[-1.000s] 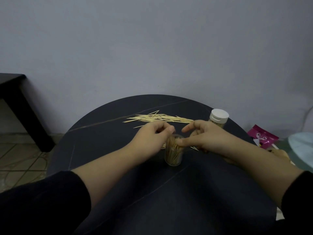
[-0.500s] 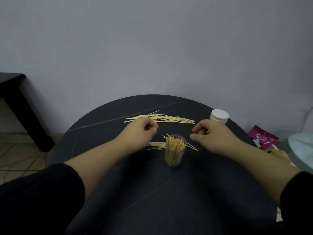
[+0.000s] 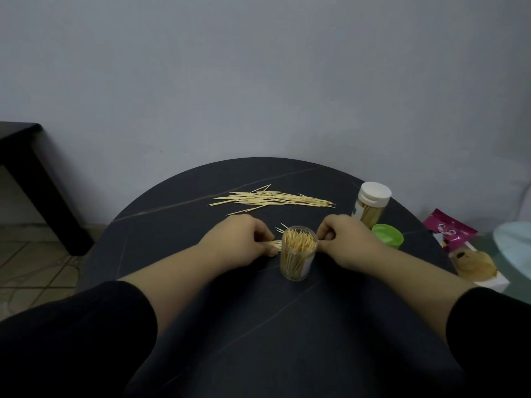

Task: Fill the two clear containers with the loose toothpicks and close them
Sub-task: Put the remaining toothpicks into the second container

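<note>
Left hand [image 3: 244, 242] grip pinches a toothpick bundle [image 3: 274, 244], long axis crosswise; open jar [image 3: 297, 254] stands just right of it. Right hand [image 3: 344, 239] grip curled, contents unclear.

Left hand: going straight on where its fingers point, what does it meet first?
Probably the open clear container: the left hand points right, and the toothpick bundle it pinches ends beside the container's wall. Depth is unclear from one view, so it could pass just behind.
</note>
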